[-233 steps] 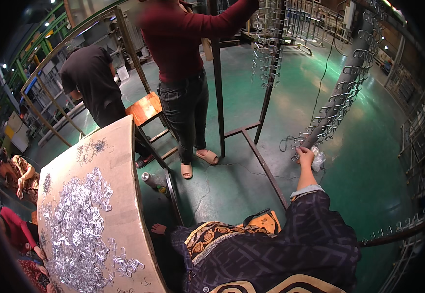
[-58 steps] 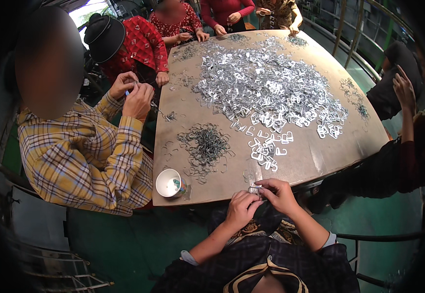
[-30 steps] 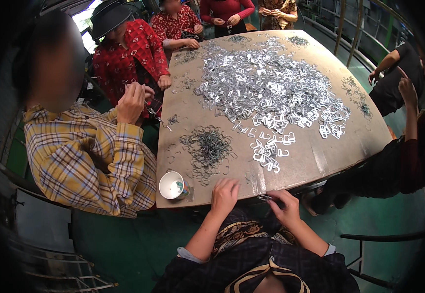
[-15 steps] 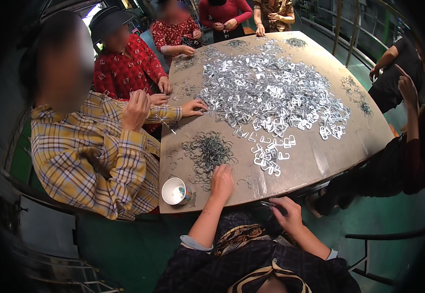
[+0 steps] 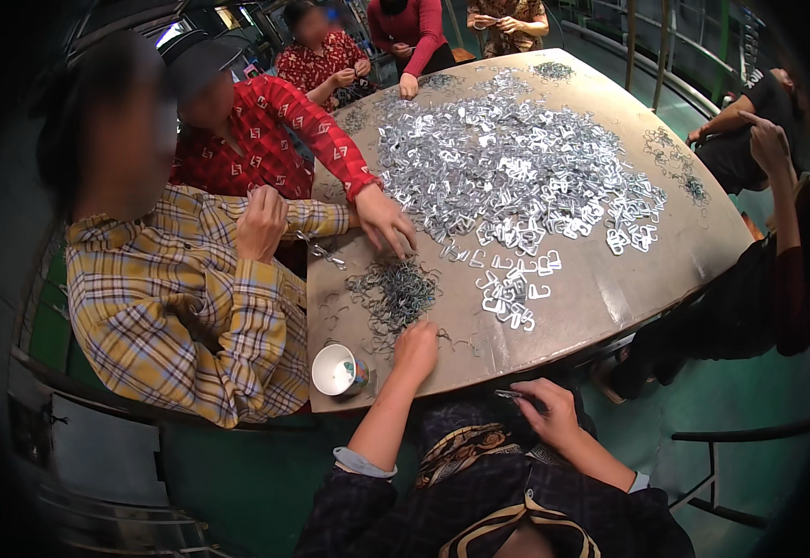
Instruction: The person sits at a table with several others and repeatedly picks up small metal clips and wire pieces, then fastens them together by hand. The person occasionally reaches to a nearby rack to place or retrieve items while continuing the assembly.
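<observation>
- Head view: left hand (image 5: pixel 415 342) is reached onto the table (image 5: pixel 609 288), fingers curled down at the near edge of the dark wire clip pile (image 5: pixel 394 291), looks like it's pinching at them but can't tell what it's got
- right hand (image 5: pixel 546 411) is off the table's near edge over the lap, closed on a small metal piece (image 5: pixel 509 394)
- paper cup (image 5: pixel 338 371) sits left of the clip pile at the table's corner, inside looks white, contents hard to make out
- big heap of shiny metal parts (image 5: pixel 507 177) lies beyond the clip pile, with a co-worker's hand (image 5: pixel 384 220) at its left edge
</observation>
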The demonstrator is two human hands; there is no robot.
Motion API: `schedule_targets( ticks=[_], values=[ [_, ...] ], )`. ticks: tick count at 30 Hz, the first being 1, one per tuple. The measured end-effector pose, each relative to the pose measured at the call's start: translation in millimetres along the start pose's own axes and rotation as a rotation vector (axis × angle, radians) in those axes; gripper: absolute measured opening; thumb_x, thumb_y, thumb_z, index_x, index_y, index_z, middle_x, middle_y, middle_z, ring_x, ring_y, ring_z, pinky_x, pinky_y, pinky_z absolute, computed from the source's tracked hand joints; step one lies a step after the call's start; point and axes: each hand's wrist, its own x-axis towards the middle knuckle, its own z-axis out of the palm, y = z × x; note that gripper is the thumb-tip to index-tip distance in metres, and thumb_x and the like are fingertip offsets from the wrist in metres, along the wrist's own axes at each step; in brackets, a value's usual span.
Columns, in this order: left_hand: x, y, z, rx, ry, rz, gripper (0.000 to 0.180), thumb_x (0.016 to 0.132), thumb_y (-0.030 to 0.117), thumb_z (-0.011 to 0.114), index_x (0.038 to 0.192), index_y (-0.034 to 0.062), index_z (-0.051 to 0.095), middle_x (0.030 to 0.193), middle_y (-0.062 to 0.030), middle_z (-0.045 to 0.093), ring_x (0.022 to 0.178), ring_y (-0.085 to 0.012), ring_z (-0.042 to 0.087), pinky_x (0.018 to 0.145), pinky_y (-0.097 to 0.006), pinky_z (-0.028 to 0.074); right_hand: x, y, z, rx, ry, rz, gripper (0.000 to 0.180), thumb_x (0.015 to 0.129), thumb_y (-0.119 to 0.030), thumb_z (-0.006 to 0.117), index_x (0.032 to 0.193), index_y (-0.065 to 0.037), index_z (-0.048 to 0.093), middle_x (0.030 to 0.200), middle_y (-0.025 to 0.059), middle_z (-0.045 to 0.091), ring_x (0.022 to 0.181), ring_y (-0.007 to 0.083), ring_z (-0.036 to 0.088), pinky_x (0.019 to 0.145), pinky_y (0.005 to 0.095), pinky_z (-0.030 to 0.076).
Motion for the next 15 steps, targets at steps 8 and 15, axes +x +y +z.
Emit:
schedule_targets(
  ticks=[8, 15],
  values=[
    [-11, -3, -6, -0.048, -0.013, -0.019, 0.010, 0.077, 0.007, 0.066, 0.086, 0.0037, 0.067, 0.089, -0.0145, 0.065, 0.086, -0.0340, 0.064, 0.076, -0.043, 0.052, 5, 7, 4, 0.030, -0.020, 0.035, 0.027, 0.075, 0.004, 0.072, 0.100, -0.002, 0.069, 0.084, 0.0124, 0.067, 0.074, 0.0248, 0.067, 0.064, 0.0301, 0.051],
    [-1, 1, 3, 0.023, -0.016, 0.020, 0.016, 0.075, 0.004, 0.063, 0.090, 0.0028, 0.068, 0.089, -0.0160, 0.066, 0.085, -0.0348, 0.064, 0.075, -0.044, 0.053, 16, 2, 2, 0.029, -0.029, 0.050, 0.026, 0.076, 0.004, 0.071, 0.101, -0.002, 0.068, 0.085, 0.0130, 0.067, 0.075, 0.0274, 0.067, 0.065, 0.0331, 0.053]
  ],
)
